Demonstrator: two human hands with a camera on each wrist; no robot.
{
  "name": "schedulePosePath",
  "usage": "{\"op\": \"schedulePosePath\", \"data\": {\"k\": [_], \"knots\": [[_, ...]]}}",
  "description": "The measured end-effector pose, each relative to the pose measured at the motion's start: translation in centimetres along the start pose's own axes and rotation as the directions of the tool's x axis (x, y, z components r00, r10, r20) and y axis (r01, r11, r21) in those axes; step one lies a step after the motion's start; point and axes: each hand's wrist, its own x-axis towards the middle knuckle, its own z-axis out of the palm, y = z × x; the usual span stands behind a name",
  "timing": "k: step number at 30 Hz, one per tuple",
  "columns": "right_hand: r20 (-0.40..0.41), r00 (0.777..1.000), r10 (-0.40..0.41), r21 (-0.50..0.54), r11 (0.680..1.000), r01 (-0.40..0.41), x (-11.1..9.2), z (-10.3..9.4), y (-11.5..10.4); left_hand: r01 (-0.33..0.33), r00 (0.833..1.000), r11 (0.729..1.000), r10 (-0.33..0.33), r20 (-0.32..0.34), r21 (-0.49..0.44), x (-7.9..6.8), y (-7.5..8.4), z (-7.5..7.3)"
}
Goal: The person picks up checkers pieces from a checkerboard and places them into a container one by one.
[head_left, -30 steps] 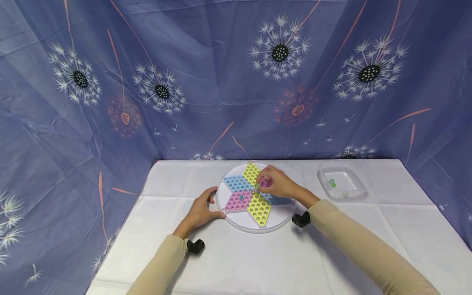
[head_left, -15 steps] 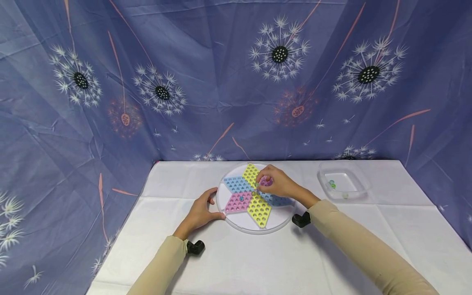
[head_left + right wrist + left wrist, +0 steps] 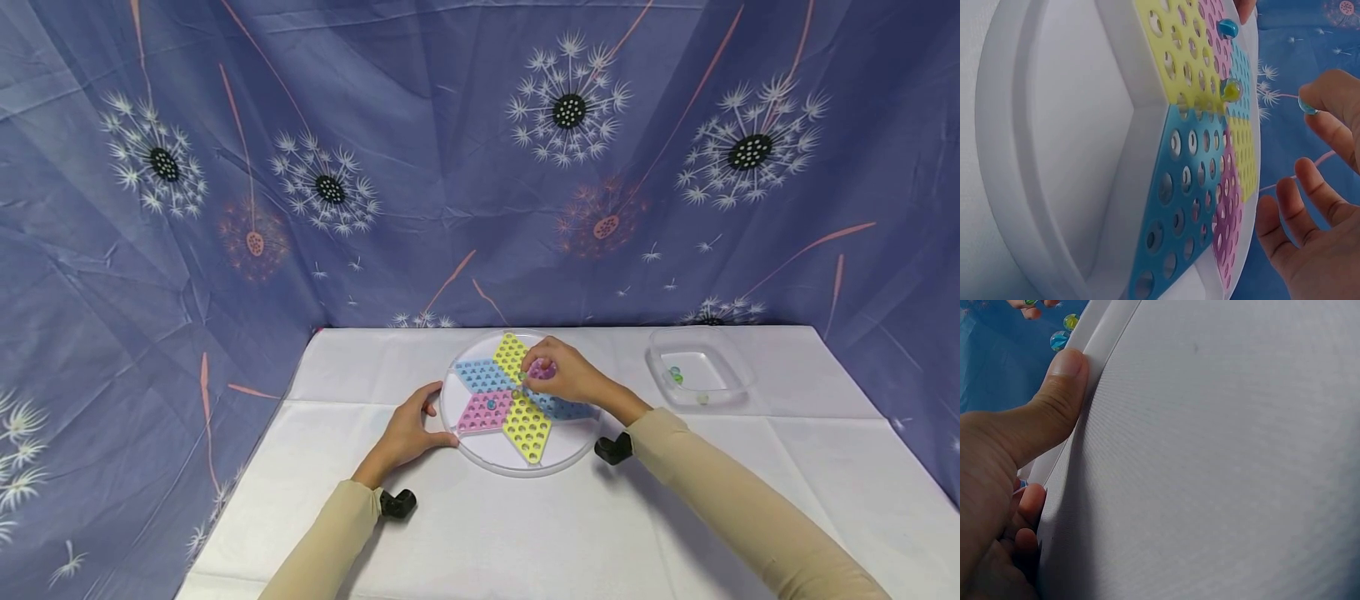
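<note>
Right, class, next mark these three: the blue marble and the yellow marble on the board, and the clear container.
Blue marble (image 3: 1228, 28), right wrist view: middle of its visible surface.
Yellow marble (image 3: 1231, 91), right wrist view: its yellow core.
Clear container (image 3: 697, 368), head view: bare part of its floor.

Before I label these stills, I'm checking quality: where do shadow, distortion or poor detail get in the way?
Head: the right sleeve casts a soft shadow on the tablecloth; marbles in the clear tub show too small for detail. Left wrist: a dark shadow lies on the tablecloth beside the left hand. Right wrist: tilted framing makes the game board look tipped on edge.
</note>
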Motion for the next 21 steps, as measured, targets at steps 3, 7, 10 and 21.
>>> {"op": "schedulePosePath", "data": {"k": [3,7,10,21], "knots": [[-0.012,1.000,0.021,-0.004,1.000,-0.021,-0.1,-0.1,0.3,0.000,1.000,1.000,0.000,-0.002,0.000,0.0,0.0,0.0],[-0.028,0.998,0.054,-0.020,0.998,-0.055,-0.4,-0.4,0.4,0.000,1.000,1.000,0.000,0.001,0.004,0.0,0.0,0.0],[-0.043,0.997,0.061,-0.023,0.998,-0.062,-0.7,-0.9,0.5,0.002,1.000,1.000,-0.002,0.004,0.006,0.0,0.0,0.0],[-0.080,0.991,0.111,-0.024,0.993,-0.113,-2.2,-3.1,1.6,-0.001,1.000,1.000,0.001,0.003,0.008,0.0,0.0,0.0]]}}
